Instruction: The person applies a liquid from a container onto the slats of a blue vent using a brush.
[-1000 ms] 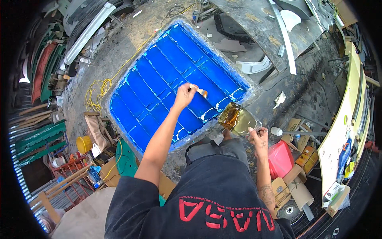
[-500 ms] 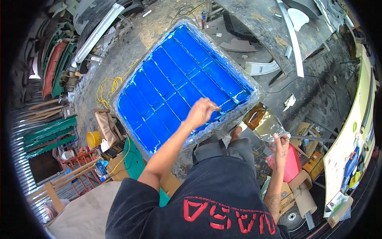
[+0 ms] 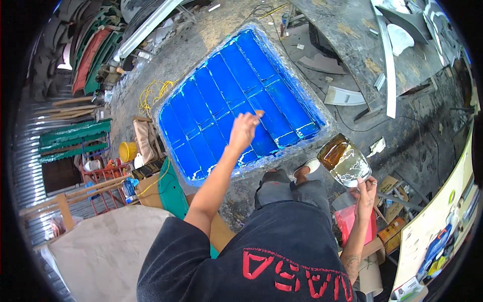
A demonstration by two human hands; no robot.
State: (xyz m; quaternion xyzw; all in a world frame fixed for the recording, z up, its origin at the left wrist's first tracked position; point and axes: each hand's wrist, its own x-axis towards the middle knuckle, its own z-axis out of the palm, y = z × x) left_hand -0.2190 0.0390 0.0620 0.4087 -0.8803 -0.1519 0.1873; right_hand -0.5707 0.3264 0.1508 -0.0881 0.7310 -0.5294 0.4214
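Note:
A large blue panel mould [image 3: 216, 95] with raised ribs in a grid lies below and ahead of me, its surface glossy and its rough rim grey. Over its near middle, my left hand [image 3: 244, 132] is closed on a small tool with an orange-brown end [image 3: 259, 113]; most of the tool is hidden by the fingers, so its kind is unclear. To the right of the mould, my right hand [image 3: 366, 187] grips the near edge of a see-through tub [image 3: 347, 160]. Amber-brown liquid shows at the tub's far end, with whitish streaks on its near part.
A worktable [image 3: 347, 35] with white strips stands at the far right. Yellow cable [image 3: 153, 95] lies coiled left of the mould, near a yellow bucket [image 3: 127, 151]. A beige-covered surface [image 3: 110, 246] is at near left; a pale curved panel [image 3: 427, 221] stands at right.
My left hand with the small tool has moved left and slightly farther over the mould, off its near right edge. The tub in my right hand has shifted a little right in view.

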